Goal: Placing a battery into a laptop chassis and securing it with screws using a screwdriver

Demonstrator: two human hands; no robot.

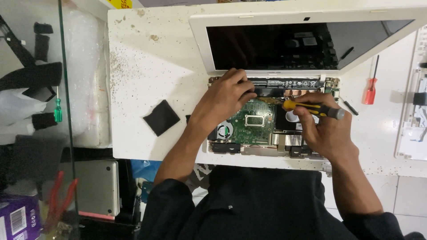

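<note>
Keyboard cover already off; left hand (224, 100) presses fingertips on the laptop (271, 124) circuit board, right hand (327, 126) clenches a yellow-handled screwdriver (311, 108).

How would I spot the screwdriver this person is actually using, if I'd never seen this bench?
Find the opened white laptop on the white table, its green circuit board bared. Over that board the right hand grips a screwdriver, near the left hand. Its handle is yellow and black, unlike the red screwdriver lying to the right and the green screwdriver far left.
</note>
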